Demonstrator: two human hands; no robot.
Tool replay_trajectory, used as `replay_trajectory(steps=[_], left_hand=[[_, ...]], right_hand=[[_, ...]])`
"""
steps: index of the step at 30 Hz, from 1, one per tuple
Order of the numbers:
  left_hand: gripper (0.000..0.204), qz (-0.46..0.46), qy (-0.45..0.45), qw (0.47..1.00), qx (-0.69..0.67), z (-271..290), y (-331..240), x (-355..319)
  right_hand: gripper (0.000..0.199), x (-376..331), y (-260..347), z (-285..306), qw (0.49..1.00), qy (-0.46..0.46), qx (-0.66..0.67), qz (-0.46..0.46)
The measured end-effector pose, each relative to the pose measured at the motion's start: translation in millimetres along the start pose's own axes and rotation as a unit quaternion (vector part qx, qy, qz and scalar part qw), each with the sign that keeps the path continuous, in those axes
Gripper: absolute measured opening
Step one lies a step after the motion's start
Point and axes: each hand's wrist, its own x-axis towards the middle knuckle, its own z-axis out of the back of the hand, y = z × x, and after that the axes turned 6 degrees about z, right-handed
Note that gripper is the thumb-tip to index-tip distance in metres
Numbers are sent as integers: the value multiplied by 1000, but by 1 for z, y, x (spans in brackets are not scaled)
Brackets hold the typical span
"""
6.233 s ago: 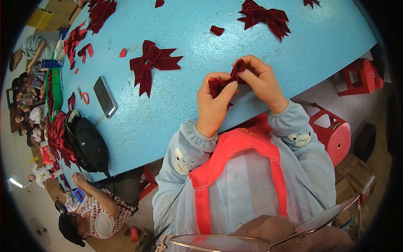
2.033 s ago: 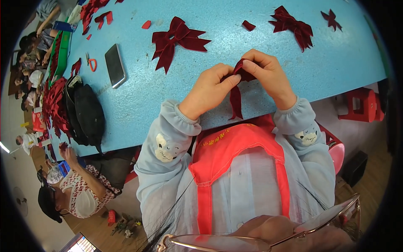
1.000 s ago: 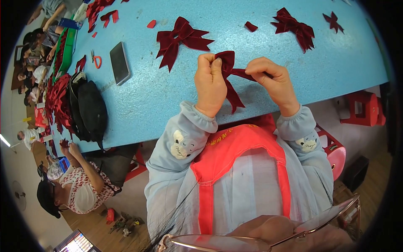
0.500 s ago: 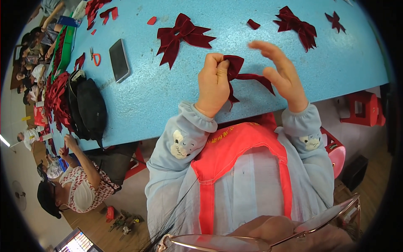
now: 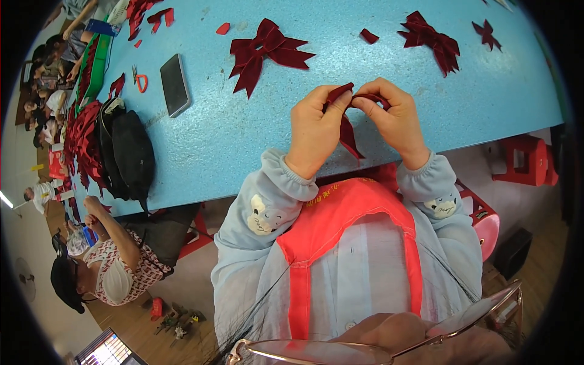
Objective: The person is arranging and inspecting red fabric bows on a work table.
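Both hands have come back together over the near edge of the blue table (image 5: 243, 140): half a second ago the right hand (image 5: 392, 118) was lifted open, well apart from the ribbon (image 5: 348, 131), and now its fingers are pinched closed on the ribbon's upper fold, fingertips meeting those of the left hand (image 5: 316, 128). The left hand keeps its narrow pinch on the same dark red strip, thumb and forefinger clamped at the top, so the ribbon sits between the two hands with one tail hanging down between the wrists towards the table edge. The long tail that stretched out to the right a moment ago is now folded in under the right fingers. Beyond the hands, a finished bow (image 5: 267, 52) lies flat on the table, another bow (image 5: 429, 39) further right, and a phone (image 5: 175, 85) to the left; none of these has moved. A black bag (image 5: 131, 152) rests at the table's left end.
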Motion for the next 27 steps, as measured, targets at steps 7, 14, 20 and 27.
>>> replay_trajectory(steps=[7, 14, 20, 27], left_hand=[[12, 34, -25, 992, -119, -9, 5, 10], [12, 18, -51, 997, -52, -9, 4, 12], [13, 1, -48, 998, -34, -13, 9, 16], [13, 21, -18, 999, -39, -10, 7, 22]], right_hand=[[4, -12, -11, -8, 991, -8, 5, 133], [6, -1, -13, 7, 976, 72, 74, -189], [11, -6, -26, -2, 974, -15, 205, -97], [16, -10, -35, -2, 928, -28, 346, -138]])
